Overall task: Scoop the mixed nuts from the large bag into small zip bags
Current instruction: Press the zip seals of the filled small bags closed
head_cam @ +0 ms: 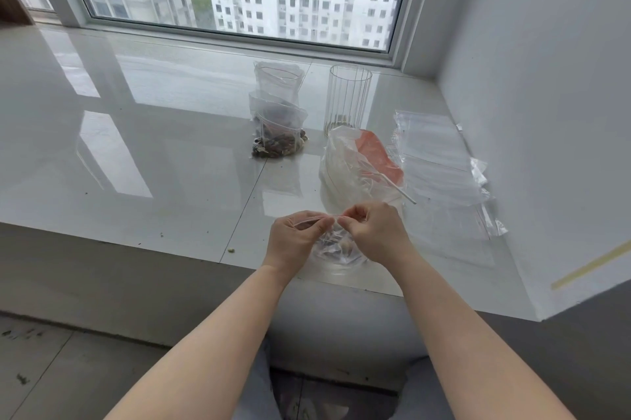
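Now | small zip bag (336, 250): clear, few nuts | hands pinch top

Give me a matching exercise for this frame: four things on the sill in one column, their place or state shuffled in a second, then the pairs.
1. ribbed clear glass cup
2. large clear bag with orange panel
3. small clear zip bag of nuts
4. stack of empty clear zip bags

A. pinched at its top by both hands
B. flat by the right wall
C. upright near the window
D. slumped before the cup

1-C, 2-D, 3-A, 4-B
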